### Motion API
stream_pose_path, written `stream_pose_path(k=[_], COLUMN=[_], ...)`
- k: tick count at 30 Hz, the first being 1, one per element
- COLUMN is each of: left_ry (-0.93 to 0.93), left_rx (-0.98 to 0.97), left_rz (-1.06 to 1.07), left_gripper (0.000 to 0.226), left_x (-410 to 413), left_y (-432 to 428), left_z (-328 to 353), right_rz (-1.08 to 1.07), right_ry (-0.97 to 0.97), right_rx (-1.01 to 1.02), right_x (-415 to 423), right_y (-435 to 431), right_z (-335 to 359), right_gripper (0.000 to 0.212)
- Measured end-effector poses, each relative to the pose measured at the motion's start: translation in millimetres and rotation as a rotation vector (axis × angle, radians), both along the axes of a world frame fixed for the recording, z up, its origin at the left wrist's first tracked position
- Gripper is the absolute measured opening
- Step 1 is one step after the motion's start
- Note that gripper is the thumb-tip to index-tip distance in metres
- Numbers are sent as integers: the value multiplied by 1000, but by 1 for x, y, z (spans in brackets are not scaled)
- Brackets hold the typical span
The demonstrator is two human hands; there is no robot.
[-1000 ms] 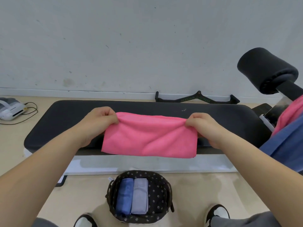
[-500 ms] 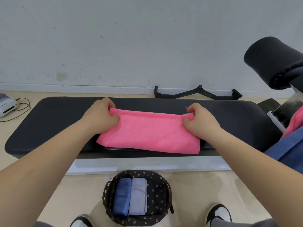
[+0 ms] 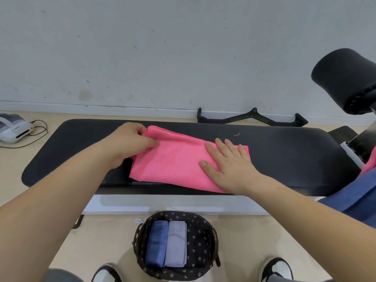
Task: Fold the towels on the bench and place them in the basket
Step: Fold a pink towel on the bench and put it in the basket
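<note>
The left hand's [image 3: 130, 143] fingertips are tucked out of sight at the towel's [image 3: 175, 161] left end. The roller [image 3: 343, 78], blue cloth [image 3: 358, 196] and device [image 3: 12, 129] run off the side edges, and the shoes [image 3: 276, 269] off the bottom. The green lettering on the handle [image 3: 250, 119] is too small to read.

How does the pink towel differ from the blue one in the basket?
The bright pink towel lies broad on the black padded bench; the blue towel sits narrow in the dotted basket. The left hand and right hand touch the pink towel, neither the blue towel. Both are folded cloth.
</note>
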State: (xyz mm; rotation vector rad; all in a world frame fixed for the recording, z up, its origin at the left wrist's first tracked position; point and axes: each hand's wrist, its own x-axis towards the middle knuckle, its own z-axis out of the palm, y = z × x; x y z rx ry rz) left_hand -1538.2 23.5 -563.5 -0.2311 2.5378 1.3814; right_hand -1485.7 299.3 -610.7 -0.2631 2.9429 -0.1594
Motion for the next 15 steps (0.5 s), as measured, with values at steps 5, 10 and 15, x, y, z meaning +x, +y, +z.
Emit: stream_pose_path(k=[5,10,15], left_ry=[104,82,115], left_rx=[110,131,258], left_rz=[159,211,326], left_gripper=[16,16,18], left_x=[3,6,4], left_y=[-12,-25,-39], left_z=[-1,-3,12], right_rz=[40,249,289], right_ry=[160,-21,34], right_rx=[-27,91,23], right_x=[2,15,6], right_y=[-24,-52,-50], right_z=[27,8,10], right_gripper=[86,93,93])
